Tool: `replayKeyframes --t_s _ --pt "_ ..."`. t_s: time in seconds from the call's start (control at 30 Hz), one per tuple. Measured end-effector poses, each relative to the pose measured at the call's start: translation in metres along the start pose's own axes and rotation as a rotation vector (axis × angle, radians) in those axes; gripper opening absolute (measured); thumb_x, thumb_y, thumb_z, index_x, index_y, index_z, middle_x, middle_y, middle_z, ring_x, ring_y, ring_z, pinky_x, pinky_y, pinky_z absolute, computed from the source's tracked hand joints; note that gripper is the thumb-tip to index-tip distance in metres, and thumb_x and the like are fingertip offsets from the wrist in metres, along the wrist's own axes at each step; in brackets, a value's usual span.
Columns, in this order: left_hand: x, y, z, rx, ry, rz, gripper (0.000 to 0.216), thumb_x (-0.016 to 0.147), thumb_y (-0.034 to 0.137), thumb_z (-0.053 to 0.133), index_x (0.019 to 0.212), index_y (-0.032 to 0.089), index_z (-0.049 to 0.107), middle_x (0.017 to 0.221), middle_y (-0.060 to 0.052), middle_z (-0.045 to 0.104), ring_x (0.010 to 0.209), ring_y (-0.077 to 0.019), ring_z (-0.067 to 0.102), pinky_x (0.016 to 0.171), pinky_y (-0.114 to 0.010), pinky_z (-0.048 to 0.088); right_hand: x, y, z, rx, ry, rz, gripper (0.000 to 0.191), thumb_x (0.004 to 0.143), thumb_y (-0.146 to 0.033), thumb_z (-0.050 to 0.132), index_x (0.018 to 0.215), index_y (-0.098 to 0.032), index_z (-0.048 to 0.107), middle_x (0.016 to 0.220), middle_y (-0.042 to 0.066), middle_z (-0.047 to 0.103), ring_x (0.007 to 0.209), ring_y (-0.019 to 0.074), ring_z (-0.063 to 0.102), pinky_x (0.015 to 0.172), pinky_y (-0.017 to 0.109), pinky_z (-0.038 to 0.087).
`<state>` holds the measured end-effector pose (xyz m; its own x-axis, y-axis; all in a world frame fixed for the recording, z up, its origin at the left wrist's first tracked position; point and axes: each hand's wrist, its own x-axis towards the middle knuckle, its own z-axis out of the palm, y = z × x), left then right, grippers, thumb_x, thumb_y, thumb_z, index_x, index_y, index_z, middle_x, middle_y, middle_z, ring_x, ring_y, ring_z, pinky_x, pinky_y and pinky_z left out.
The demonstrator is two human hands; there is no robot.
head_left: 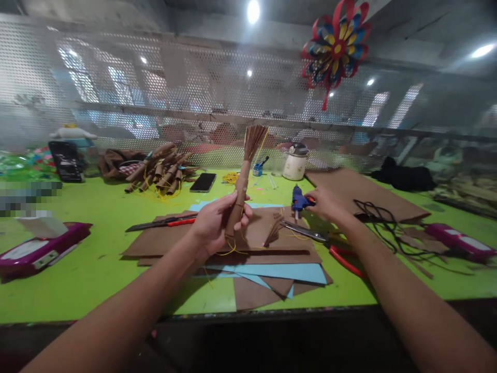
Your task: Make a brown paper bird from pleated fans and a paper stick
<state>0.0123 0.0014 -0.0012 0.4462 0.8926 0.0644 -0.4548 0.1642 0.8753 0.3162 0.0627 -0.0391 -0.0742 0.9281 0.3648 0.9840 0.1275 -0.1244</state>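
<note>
Green table point(97, 264) with brown sheets point(163, 241) at centre. Left hand point(215, 225), forearm reaching forward: fingers wrapped round the upright fringed roll point(243, 186) above the sheets. Right hand point(326, 204), arm extended far-right: fingers curled on the glue gun point(298, 199).

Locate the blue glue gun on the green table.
Right of centre in the head view, the blue glue gun stands on brown paper, touching the right hand, just behind the scissors.
</note>
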Motion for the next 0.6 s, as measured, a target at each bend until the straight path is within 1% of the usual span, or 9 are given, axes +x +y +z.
replayKeyframes --t_s 0.13,0.2,0.27,0.3,0.37,0.43,0.5,0.53,0.6 --pt "0.000 0.001 0.001 0.010 0.003 -0.007 0.021 0.090 0.021 0.037 0.090 0.009 0.054 0.065 -0.007 0.060 0.048 -0.0101 0.055 0.038 -0.015 0.041 -0.001 0.004 -0.004 -0.013 0.011 0.074 0.029 0.072 -0.017 0.058 0.098 -0.010 0.069 0.095 0.017 0.067 0.086 0.0272 0.060 0.067 0.032 0.040" --pt "0.000 0.001 0.001 0.011 0.006 0.000 0.021 0.090 0.021 0.037 0.090 0.009 0.054 0.065 -0.007 0.060 0.048 -0.0099 0.055 0.039 -0.015 0.042 -0.003 -0.010 -0.010 -0.006 0.037 0.077 0.026 0.078 -0.022 0.053 0.095 -0.012 0.069 0.093 0.016 0.068 0.084 0.0257 0.060 0.065 0.032 0.040" --pt "0.000 0.000 0.001 0.017 0.019 0.008 0.021 0.090 0.021 0.037 0.090 0.009 0.054 0.065 -0.007 0.061 0.048 -0.0098 0.055 0.040 -0.016 0.043 -0.008 -0.033 -0.015 0.032 0.030 0.022 0.027 0.084 -0.031 0.047 0.085 -0.016 0.070 0.085 0.012 0.069 0.077 0.0219 0.060 0.063 0.030 0.040" --pt "0.001 0.000 0.001 0.019 0.028 0.009 0.021 0.090 0.021 0.037 0.090 0.009 0.054 0.065 -0.007 0.061 0.048 -0.0097 0.054 0.040 -0.016 0.043 -0.011 -0.046 -0.017 0.071 -0.001 -0.038 0.031 0.086 -0.036 0.045 0.080 -0.017 0.070 0.077 0.008 0.069 0.071 0.0192 0.060 0.061 0.029 0.040" --pt "0.002 0.000 0.000 0.019 0.048 0.001 0.021 0.090 0.021 0.037 0.090 0.009 0.054 0.064 -0.007 0.060 0.047 -0.0096 0.054 0.039 -0.016 0.043 -0.021 -0.069 -0.020 0.193 -0.176 -0.233 0.036 0.087 -0.039 0.044 0.073 -0.017 0.068 0.068 0.007 0.067 0.061 0.0174 0.057 0.057 0.028 0.039" --pt "0.003 -0.001 -0.001 0.020 0.065 -0.009 0.021 0.090 0.022 0.038 0.089 0.009 0.054 0.063 -0.006 0.060 0.045 -0.0093 0.053 0.039 -0.016 0.042 -0.032 -0.086 -0.021 0.249 -0.215 -0.382 0.022 0.084 -0.029 0.050 0.089 -0.018 0.068 0.084 0.009 0.068 0.073 0.0187 0.059 0.064 0.029 0.042" --pt "0.003 -0.002 -0.001 0.028 0.076 -0.017 0.021 0.090 0.022 0.038 0.088 0.009 0.054 0.062 -0.006 0.059 0.043 -0.0089 0.051 0.038 -0.016 0.042 -0.040 -0.094 -0.023 0.274 -0.237 -0.557 0.025 0.080 -0.020 0.055 0.103 -0.021 0.065 0.107 0.010 0.063 0.093 0.0215 0.056 0.077 0.032 0.042" --pt "0.003 -0.002 0.000 0.032 0.076 -0.024 0.021 0.090 0.022 0.038 0.088 0.009 0.054 0.062 -0.006 0.059 0.043 -0.0088 0.051 0.038 -0.016 0.041 -0.042 -0.096 -0.024 0.282 -0.253 -0.630 0.029 0.079 -0.016 0.056 0.106 -0.022 0.064 0.115 0.009 0.059 0.101 0.0223 0.053 0.083 0.033 0.041" --pt "0.003 -0.003 0.000 0.038 0.068 -0.040 0.022 0.090 0.022 0.036 0.088 0.009 0.054 0.062 -0.006 0.059 0.043 -0.0087 0.050 0.038 -0.016 0.041 -0.043 -0.095 -0.025 0.298 -0.311 -0.725 0.028 0.077 -0.014 0.057 0.102 -0.022 0.066 0.117 0.007 0.058 0.105 0.0219 0.050 0.088 0.035 0.039"
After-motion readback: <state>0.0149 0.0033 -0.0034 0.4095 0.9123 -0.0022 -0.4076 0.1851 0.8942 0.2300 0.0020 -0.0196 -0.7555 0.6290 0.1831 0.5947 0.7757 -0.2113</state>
